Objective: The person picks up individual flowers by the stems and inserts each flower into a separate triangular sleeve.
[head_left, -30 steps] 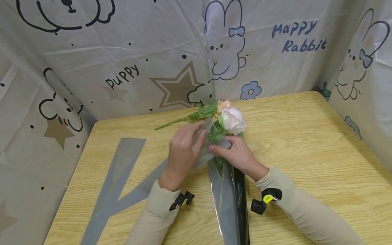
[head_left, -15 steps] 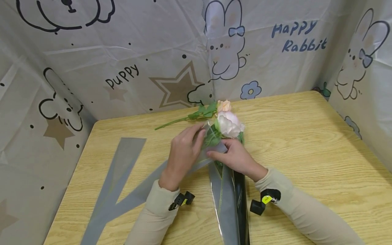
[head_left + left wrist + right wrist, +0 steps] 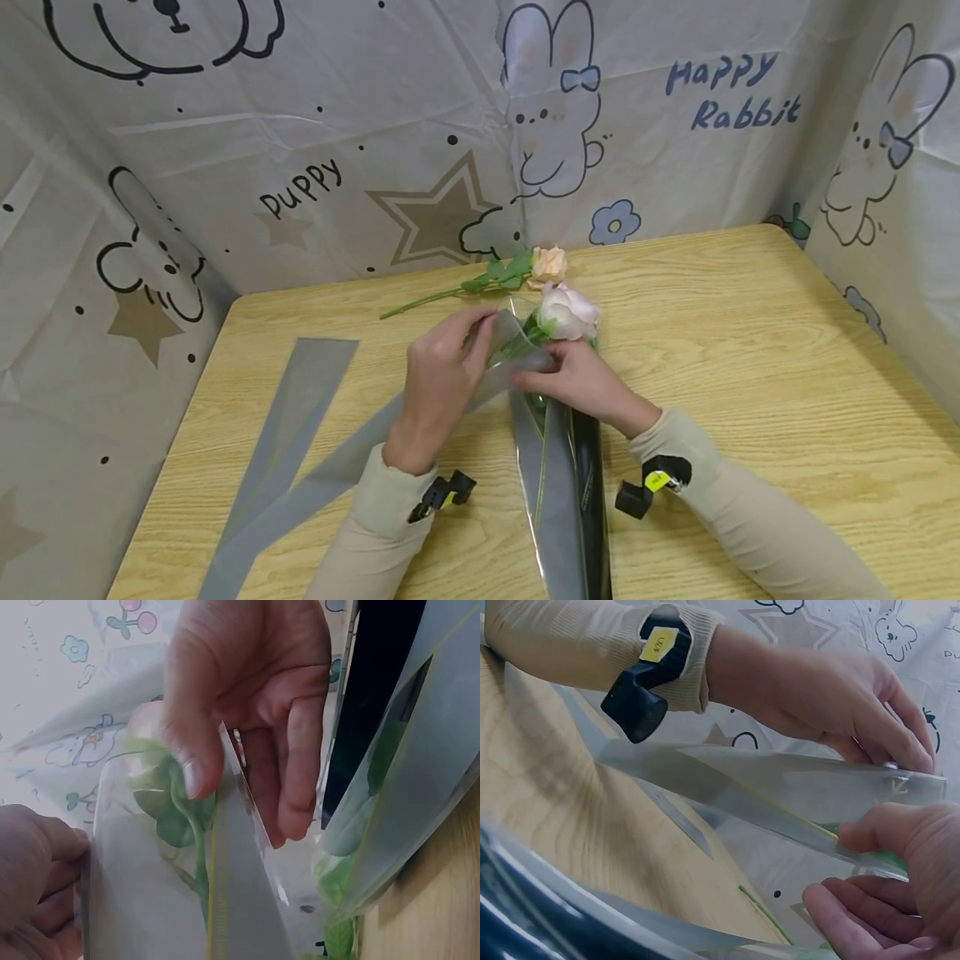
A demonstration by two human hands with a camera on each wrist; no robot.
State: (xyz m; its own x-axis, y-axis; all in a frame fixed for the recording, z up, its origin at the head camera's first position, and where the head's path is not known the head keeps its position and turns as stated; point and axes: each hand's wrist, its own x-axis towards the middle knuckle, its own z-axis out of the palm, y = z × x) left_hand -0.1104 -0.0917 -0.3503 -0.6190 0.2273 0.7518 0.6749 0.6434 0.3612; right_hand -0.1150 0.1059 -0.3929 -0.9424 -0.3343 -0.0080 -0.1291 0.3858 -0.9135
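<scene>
My left hand [image 3: 446, 379] pinches the left edge of a clear and grey flower sleeve [image 3: 341, 462], near its mouth. At the opposite edge, my right hand [image 3: 581, 379] grips the sleeve between thumb and fingers; its thumb lies by the green stem in the left wrist view. A pale pink artificial rose [image 3: 568, 312] has its head outside the mouth, while its leaves [image 3: 176, 817] and stem show through the film. Beneath the right hand lies a second, grey and black sleeve [image 3: 555, 500] with green leaves inside. Whether it holds a flower head is hidden.
A peach rose [image 3: 550, 263] with a green stem lies across the table's back. Another flat grey sleeve [image 3: 318, 375] rests on the left side of the wooden table [image 3: 750, 350]. Printed cloth [image 3: 300, 125] hangs around the back and sides.
The pale pink rose has sunk a little toward me, and its leaves now sit inside the sleeve's mouth. Both hands have stayed almost in place on the sleeve.
</scene>
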